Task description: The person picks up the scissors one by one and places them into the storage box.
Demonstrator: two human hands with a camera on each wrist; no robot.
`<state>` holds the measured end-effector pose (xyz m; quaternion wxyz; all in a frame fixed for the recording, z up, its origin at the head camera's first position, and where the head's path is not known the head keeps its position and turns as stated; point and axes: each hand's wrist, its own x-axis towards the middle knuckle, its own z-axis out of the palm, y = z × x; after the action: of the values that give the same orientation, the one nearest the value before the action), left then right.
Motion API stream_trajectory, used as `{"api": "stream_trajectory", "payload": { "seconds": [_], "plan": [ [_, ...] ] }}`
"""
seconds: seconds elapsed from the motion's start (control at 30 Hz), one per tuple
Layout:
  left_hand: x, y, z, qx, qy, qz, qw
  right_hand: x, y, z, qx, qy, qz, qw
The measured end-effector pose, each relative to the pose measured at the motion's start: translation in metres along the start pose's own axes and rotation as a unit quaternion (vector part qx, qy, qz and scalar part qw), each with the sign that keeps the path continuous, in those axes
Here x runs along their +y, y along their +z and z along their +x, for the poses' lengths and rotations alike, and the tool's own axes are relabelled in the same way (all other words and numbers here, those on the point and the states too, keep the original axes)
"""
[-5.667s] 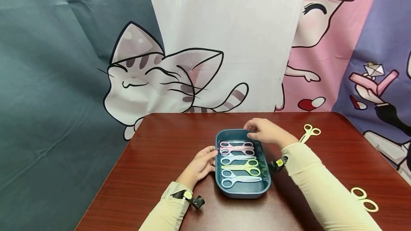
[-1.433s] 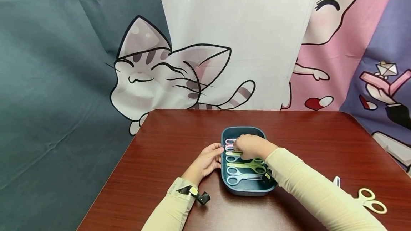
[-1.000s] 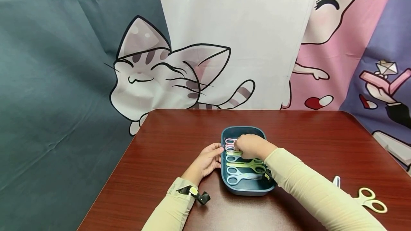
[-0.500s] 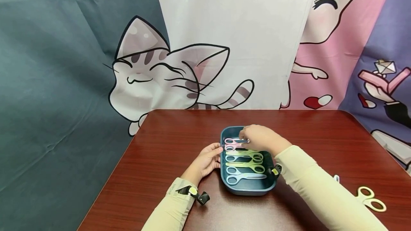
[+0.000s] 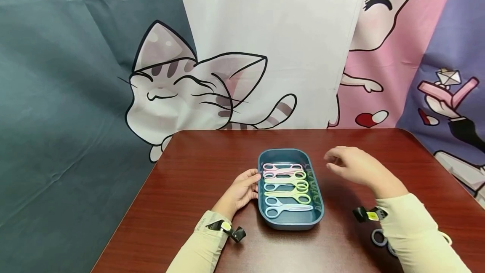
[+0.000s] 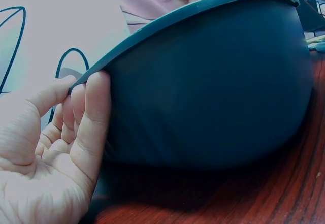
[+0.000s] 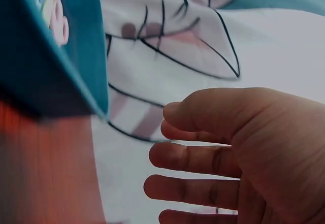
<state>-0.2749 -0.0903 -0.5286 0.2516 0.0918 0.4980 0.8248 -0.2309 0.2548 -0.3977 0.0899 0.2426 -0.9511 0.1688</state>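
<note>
A dark blue plastic bin [image 5: 291, 226] stands on the table, several scissors laid crosswise in a row inside it. Pink scissors [image 5: 282, 172] lie at its far end, light-green scissors [image 5: 304, 199] and blue ones mix in the middle, and light-blue scissors [image 5: 278, 210] are nearest. My left hand [image 5: 242, 191] pinches the left rim, thumb on top and fingers against the outer wall, as the left wrist view shows [image 6: 61, 142]. Right of the bin, my right hand [image 5: 354, 165] hovers over the table with nothing in it; its fingers are extended in the right wrist view [image 7: 203, 168].
Grey-blue scissors handles [image 5: 379, 237] lie on the brown table [image 5: 189, 205] at the right, partly under my right sleeve. A pale yellow handle loop [image 5: 447, 238] shows beyond that sleeve. A cartoon-printed cloth [image 5: 242, 33] hangs behind the table.
My right hand has left the scissors in the bin and moved right over the table. The light-green scissors earlier at the table's far right now lie in the bin. My left hand stays on the rim.
</note>
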Motion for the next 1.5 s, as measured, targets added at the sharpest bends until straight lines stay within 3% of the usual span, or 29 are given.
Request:
{"api": "stream_trajectory", "payload": {
  "seconds": [0.37, 0.53, 0.7, 0.93, 1.13, 1.2, 1.4, 1.5],
  "plan": [
    [0.0, -0.003, 0.0, -0.005, 0.003, -0.006, 1.0, 0.044, -0.009, -0.071, 0.044, 0.059, -0.015, 0.9972],
    [0.0, -0.003, 0.0, 0.006, 0.003, -0.002, 1.0, 0.065, -0.003, -0.091, 0.018, 0.065, 0.003, 0.9977],
    [0.002, -0.003, -0.001, 0.006, -0.001, -0.001, 1.0, 0.079, 0.016, -0.111, -0.019, 0.074, 0.045, 0.996],
    [0.004, -0.003, -0.001, 0.003, 0.001, 0.006, 1.0, 0.097, 0.032, -0.131, -0.037, -0.005, 0.078, 0.9963],
    [0.003, -0.002, 0.0, 0.004, -0.001, 0.001, 1.0, 0.101, 0.037, -0.138, -0.033, -0.075, 0.092, 0.9924],
    [0.002, -0.002, 0.001, 0.004, 0.0, 0.0, 1.0, 0.099, 0.037, -0.14, -0.036, -0.061, 0.075, 0.9947],
    [0.0, -0.002, 0.001, 0.001, -0.004, -0.001, 1.0, 0.091, 0.032, -0.148, -0.078, 0.042, 0.022, 0.9958],
    [0.0, -0.001, 0.001, -0.001, -0.003, 0.0, 1.0, 0.087, 0.032, -0.148, -0.073, 0.052, 0.015, 0.9958]
  ]
}}
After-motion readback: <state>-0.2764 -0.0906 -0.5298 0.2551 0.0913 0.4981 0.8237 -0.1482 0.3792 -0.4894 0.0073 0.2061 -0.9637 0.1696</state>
